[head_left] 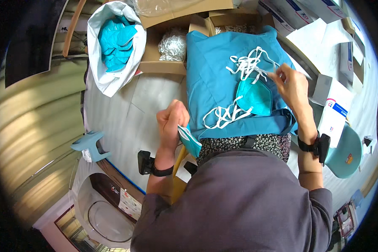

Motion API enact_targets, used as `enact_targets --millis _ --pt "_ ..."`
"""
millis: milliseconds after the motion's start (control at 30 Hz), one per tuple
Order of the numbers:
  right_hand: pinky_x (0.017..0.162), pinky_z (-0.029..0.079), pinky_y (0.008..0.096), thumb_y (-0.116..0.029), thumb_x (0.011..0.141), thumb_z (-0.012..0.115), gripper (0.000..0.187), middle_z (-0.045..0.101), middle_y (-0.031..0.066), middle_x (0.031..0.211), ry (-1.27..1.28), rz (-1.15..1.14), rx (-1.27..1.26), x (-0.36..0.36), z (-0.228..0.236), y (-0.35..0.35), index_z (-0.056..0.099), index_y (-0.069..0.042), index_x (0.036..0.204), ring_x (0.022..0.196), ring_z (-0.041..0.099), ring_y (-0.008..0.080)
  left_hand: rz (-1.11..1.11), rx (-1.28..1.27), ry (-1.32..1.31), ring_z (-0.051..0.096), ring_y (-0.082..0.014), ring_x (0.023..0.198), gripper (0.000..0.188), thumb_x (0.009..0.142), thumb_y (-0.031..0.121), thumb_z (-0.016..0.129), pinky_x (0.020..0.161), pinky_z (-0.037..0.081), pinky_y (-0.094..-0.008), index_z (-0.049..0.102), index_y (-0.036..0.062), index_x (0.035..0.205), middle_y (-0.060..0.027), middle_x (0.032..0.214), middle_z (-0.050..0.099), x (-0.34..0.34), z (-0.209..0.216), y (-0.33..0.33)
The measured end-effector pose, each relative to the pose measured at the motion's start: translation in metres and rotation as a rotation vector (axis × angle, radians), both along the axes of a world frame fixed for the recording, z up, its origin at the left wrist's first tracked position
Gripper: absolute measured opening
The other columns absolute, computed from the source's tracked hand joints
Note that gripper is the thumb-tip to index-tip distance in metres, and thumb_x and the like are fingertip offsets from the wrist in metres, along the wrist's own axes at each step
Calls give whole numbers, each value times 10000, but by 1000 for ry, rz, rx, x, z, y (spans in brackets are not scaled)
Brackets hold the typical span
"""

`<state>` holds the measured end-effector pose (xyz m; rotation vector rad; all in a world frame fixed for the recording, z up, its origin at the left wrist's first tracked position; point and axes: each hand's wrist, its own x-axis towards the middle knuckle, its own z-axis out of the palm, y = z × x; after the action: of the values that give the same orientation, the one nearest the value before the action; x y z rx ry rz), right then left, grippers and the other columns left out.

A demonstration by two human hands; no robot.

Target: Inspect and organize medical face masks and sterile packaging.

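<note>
Left hand (170, 122), centre-left of frame: fist tight on a folded teal mask (190, 142). Right hand (293, 86), upper right: fingers curled, fingertips pinched on white straps (248, 64) by the flat teal mask (255, 98), right of centre on blue cloth (210, 54).

The left hand (170, 119) hides part of the turquoise mask (190, 143) in its grip. Exactly what the right hand (292, 86) pinches, beside the tangled white straps (248, 64), is too small to tell. Beyond the left hand, the upper edge crops a clear plastic bag (164, 6), and the white sack (110, 87) hides its bottom contents.
</note>
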<state>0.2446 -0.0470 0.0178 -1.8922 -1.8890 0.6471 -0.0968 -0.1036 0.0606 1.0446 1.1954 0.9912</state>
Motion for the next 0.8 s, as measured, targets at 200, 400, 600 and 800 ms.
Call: enact_targets --millis 200,400,600,800 --pt "608 507 431 -425 783 785 428 665 179 703 22 23 -258 -7 -15 -26 682 -9 765 678 673 351 -234 38 203 566 -99 652 254 865 24 671 613 445 -271 565 -8 636 -73 764 643 18 -24 18" --pt "661 471 330 -72 805 760 158 632 113 771 554 126 -23 -14 4 -30 643 14 868 694 595 228 -207 -94 221 466 -17 604 325 793 -28 771 531 379 -176 618 11 1077 -49 969 654 36 -28 30" --pt "719 476 321 -42 820 729 118 649 99 833 639 280 140 -17 10 -6 671 14 905 783 605 212 -445 386 395 342 -27 537 344 767 90 838 483 304 -224 689 15 1069 -31 930 634 54 3 44" --pt "721 501 334 -53 774 767 279 663 116 879 454 47 357 -47 13 8 662 4 1026 799 628 247 -169 292 462 374 -73 561 280 869 113 756 497 298 -271 602 -50 700 -23 644 472 67 -1 40"
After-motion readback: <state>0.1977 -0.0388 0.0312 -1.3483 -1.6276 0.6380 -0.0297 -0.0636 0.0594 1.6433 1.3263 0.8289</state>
